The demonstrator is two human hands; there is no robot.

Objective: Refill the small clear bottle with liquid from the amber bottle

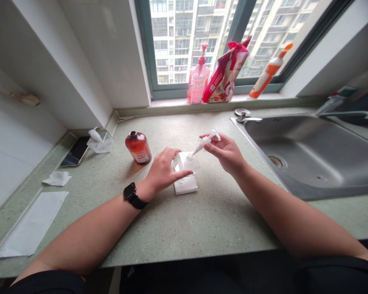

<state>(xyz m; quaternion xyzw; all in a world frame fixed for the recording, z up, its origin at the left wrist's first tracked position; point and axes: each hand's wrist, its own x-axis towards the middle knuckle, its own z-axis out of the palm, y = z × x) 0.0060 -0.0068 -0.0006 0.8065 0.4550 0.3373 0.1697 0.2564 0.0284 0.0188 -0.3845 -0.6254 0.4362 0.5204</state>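
My left hand [165, 169] grips a clear square-sided bottle [192, 161] by its sides, thumb in front and fingers behind. In my right hand [228, 153] is a white pump head [204, 141], pinched between thumb and fingers. The pump is tilted, its lower end at the bottle's open neck; whether its tube is inside I cannot make out. A folded white tissue [185, 185] lies against the near side of the bottle. Left of my left hand stands an amber bottle [138, 148] with a label and an uncapped neck.
A second clear pump bottle [100, 143] and a phone [75, 152] sit at the left wall, near a crumpled tissue [57, 178] and a flat white sheet [33, 224]. A steel sink [309, 155] is at right. Pink pump bottle [198, 81], red bag [225, 75] and orange-white bottle [265, 77] line the sill.
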